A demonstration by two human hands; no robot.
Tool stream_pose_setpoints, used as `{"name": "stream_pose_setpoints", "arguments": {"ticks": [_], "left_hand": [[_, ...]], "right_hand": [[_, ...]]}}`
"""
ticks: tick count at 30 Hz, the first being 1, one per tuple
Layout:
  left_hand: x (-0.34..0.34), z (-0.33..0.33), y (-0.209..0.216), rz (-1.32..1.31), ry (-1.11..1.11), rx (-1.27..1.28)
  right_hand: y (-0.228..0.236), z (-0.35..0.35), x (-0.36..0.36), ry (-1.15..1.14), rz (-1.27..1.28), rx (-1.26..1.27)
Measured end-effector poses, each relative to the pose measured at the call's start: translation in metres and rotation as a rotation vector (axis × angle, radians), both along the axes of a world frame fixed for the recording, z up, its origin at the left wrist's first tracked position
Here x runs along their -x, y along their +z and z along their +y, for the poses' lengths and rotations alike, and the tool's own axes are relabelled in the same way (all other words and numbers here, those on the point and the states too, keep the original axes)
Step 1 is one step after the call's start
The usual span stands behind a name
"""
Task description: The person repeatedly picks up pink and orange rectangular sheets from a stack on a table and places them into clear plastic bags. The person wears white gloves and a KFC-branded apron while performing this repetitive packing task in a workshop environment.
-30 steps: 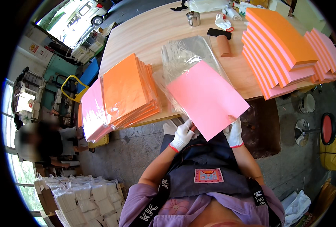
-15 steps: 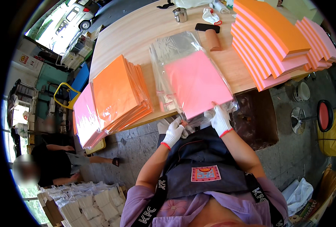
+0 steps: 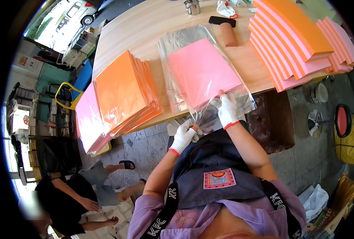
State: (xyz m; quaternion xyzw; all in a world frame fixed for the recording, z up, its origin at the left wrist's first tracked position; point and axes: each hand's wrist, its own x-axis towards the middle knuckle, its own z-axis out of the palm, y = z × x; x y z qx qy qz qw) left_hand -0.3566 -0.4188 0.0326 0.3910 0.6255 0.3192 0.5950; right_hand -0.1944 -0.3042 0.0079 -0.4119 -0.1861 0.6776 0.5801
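A stack of pink paper (image 3: 203, 71) lies inside a clear plastic bag (image 3: 167, 46), over more clear bags at the table's front edge. My left hand (image 3: 185, 136), in a white glove with bare fingertips, is closed on the bag's near end, which gathers in creases. My right hand (image 3: 227, 110), gloved the same way, grips the pink stack's near edge, its forefinger over the top sheet. To the left lie bagged orange paper packs (image 3: 119, 89), with bagged pink packs (image 3: 90, 119) beside them.
Tall stacks of alternating orange and pink paper (image 3: 292, 36) stand at the table's right. Farther back are a brown block (image 3: 228, 35), a black phone (image 3: 222, 21) and a metal cup (image 3: 192, 7). A person (image 3: 69, 191) is at lower left; a red-topped stool (image 3: 343, 120) stands right.
The pink stack has slid away from me, deeper into the bag, with my right hand following. More of the bag's near end shows. The person at left has moved nearer.
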Motion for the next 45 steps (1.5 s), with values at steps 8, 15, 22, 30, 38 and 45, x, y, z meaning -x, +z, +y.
{"name": "stream_pose_setpoints", "arguments": {"ticks": [8, 15, 22, 30, 38, 45], "left_hand": [[0.008, -0.001, -0.031, -0.046, 0.073, 0.055], [0.013, -0.007, -0.026, -0.147, 0.107, 0.014], [0.022, -0.012, -0.039, -0.279, 0.182, 0.075], [0.022, -0.011, -0.042, -0.278, 0.238, 0.091], [0.019, -0.03, -0.031, -0.126, 0.273, 0.055], [0.044, -0.018, -0.033, 0.863, -0.024, -0.662]], "right_hand": [[0.005, -0.052, -0.047, 0.548, -0.019, 0.109], [0.04, 0.053, -0.037, 0.572, -1.552, -1.147], [0.034, -0.003, -0.012, 0.815, -1.748, -1.283], [0.021, -0.052, 0.017, 0.865, -1.772, -1.259], [0.021, -0.01, -0.173, 0.289, 0.34, -0.122], [-0.087, -0.059, -0.388, 0.755, -1.771, 0.658]]}}
